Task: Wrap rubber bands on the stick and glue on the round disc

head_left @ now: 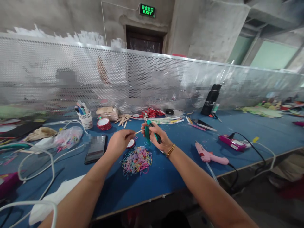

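Pinched in the fingers of my left hand (121, 139) is a thin pale stick (139, 131), its free end pointing toward my other hand. My right hand (161, 136), with a gold bracelet at the wrist, is closed around pliers (147, 133) with teal and black handles, their metal jaws pointing up and away from me. The stick's tip lies close to the pliers; whether they touch I cannot tell. Below both hands, a tangled heap of colourful rubber bands (137, 161) lies on the blue table (163, 177). Just behind the heap sits a small red-rimmed white lid (130, 143).
Left of the heap lies a phone (95, 149), near a cup of pens (85, 118) and white cables. Wooden sticks (123, 120) and red-rimmed lids (152, 112) line the back. On the right are a pink glue gun (210, 155), a purple box (232, 142) and a black bottle (211, 100).
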Demonstrator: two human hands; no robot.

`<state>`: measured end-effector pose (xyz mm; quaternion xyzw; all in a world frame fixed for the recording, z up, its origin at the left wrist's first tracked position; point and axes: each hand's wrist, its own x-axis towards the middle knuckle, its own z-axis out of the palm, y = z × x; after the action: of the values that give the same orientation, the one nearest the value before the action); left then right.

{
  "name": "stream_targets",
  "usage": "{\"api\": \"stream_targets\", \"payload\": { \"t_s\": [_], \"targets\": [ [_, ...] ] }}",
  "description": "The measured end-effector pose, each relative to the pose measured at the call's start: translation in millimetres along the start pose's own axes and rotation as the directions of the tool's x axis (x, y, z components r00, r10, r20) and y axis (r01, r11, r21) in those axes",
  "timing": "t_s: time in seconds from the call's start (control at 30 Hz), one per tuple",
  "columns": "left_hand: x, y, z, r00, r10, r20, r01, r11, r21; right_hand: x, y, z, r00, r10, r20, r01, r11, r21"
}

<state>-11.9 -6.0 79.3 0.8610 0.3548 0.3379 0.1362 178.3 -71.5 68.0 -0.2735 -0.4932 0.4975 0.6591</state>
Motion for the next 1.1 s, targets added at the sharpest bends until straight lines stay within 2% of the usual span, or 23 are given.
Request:
{"api": "stream_targets", "payload": {
  "t_s": [0.17,0.3,0.47,0.7,1.1],
  "targets": [
    [1,-5,-4.6,0.983,-0.043,-0.180,0.058,0.995,0.080,-2,-1,1,1.000,0.026,-0.006,-0.027,0.975,-0.221],
    [2,-6,-8.4,0.958,-0.159,-0.238,0.163,0.987,-0.005,-3,0,0,0.999,0.041,0.018,-0.032,0.931,-0.364],
    [3,-5,-8.1,0.936,-0.168,-0.310,0.134,0.983,-0.127,-5,0,3,0.984,0.132,0.120,-0.045,0.833,-0.551],
    [1,-5,-6.3,0.947,-0.102,-0.304,0.067,0.990,-0.123,-4,7,-1,0.987,0.119,0.111,-0.022,0.774,-0.632],
    [-1,-6,-4.8,0.976,0.044,-0.215,-0.033,0.998,0.054,-3,10,-2,0.987,0.094,0.127,0.008,0.774,-0.633]
  ]
}}
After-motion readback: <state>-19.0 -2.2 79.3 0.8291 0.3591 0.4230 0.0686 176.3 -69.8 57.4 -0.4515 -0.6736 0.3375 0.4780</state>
